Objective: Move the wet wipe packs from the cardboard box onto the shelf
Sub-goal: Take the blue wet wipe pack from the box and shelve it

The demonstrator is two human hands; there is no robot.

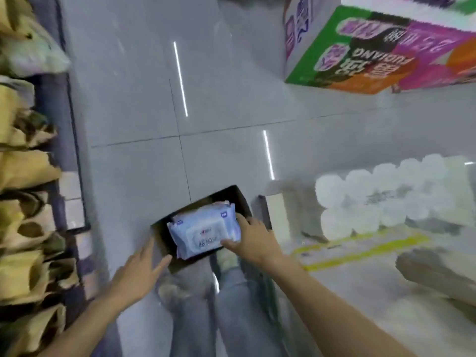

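Note:
A cardboard box (238,195) stands open on the grey tiled floor just in front of my feet. Pale blue wet wipe packs (203,229) lie stacked inside it, and the top pack shows a white label. My right hand (251,237) grips the right end of the top pack, thumb on its near edge and fingers over its far corner. At the box's left near corner my left hand (139,270) is spread with fingers apart and holds nothing; its fingertips reach the box's rim.
A shelf (74,161) with brown and yellow paper packs runs along the left. White tissue rolls in clear wrap (386,197) lie on the floor at the right. A colourful printed carton (373,45) sits at the upper right. My legs in jeans are below the box.

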